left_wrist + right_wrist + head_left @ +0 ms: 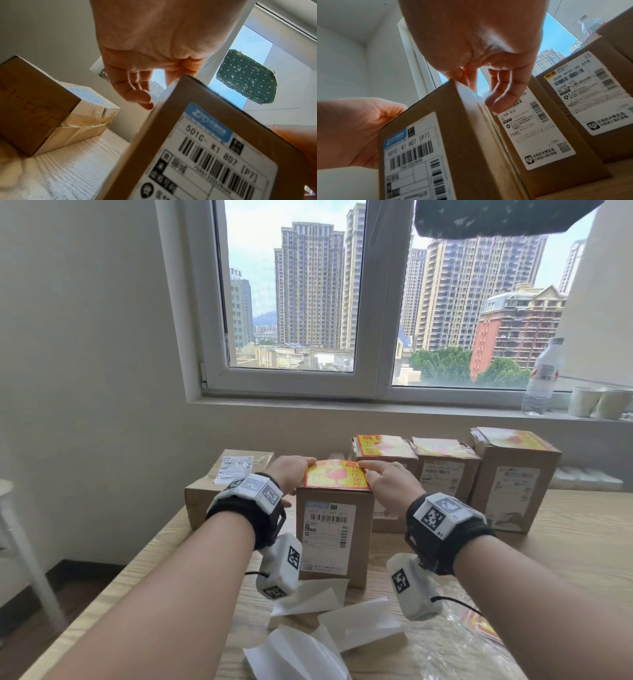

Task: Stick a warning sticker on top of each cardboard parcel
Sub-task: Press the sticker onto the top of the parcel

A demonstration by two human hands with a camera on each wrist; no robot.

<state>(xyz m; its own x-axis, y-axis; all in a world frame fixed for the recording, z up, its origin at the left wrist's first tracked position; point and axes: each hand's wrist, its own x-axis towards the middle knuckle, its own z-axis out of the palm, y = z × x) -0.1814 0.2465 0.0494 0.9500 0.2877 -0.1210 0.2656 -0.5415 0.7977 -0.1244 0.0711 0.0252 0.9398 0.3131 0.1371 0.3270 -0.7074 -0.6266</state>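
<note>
A tall cardboard parcel (pixel 334 529) stands at the middle of the table, and a red-and-yellow warning sticker (pixel 337 477) lies on its top. My left hand (pixel 291 472) touches the sticker's left edge with its fingertips. In the left wrist view its fingers (pixel 137 94) hang relaxed beside the parcel (pixel 205 148). My right hand (pixel 387 481) lays a straight index finger along the sticker's far right edge, while its other fingers (pixel 501 92) hang loose beside the parcel (pixel 453 135). Three parcels (pixel 445 470) behind on the right carry stickers. A low parcel (pixel 219 484) on the left bears none.
Several white backing papers (pixel 359 621) lie on the wooden table (pixel 565 559) in front of the parcel. A plastic wrap with more stickers (pixel 479 628) sits at the near right. A water bottle (pixel 543 378) and paper cups (pixel 585 402) stand on the windowsill. A white stool (pixel 20 542) is at left.
</note>
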